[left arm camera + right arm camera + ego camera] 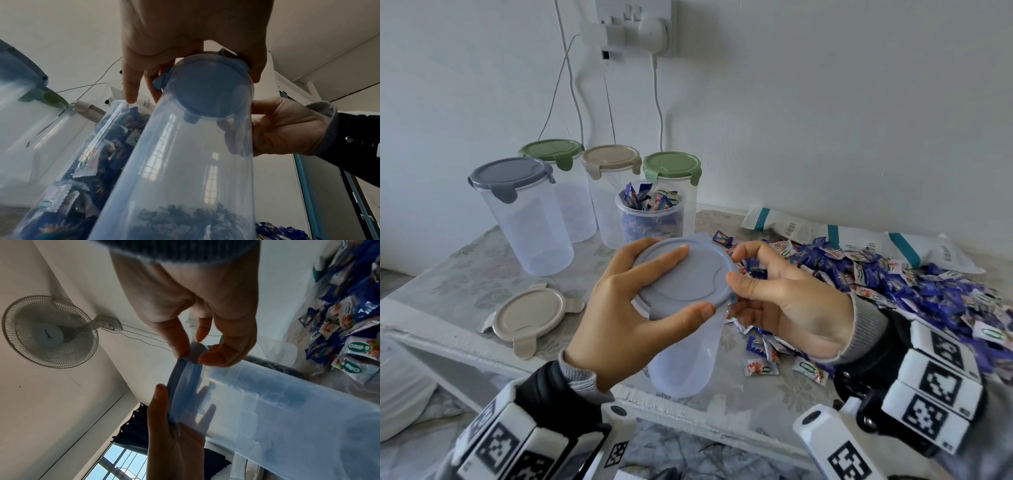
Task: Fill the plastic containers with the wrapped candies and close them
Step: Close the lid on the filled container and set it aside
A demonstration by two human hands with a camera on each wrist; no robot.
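I hold a clear plastic container [685, 363] tilted in the air over the table's front edge. A blue-grey lid [685, 274] sits on its mouth. My left hand [633, 301] grips the lid's rim, fingers on top and thumb at the near edge. My right hand [774, 291] pinches a lid clip [196, 352] between thumb and fingers on the right side. From the left wrist view the lid [209, 91] shows through the container [185, 162], which looks empty. An open container [650, 212] full of wrapped candies stands behind. A candy pile [911, 284] covers the table's right side.
Several closed empty containers stand at the back left, with grey [512, 174], green [551, 150], beige [611, 157] and green [671, 164] lids. A loose beige lid [530, 317] lies front left. White bags [859, 243] lie by the wall, and cables [571, 96] hang from a socket.
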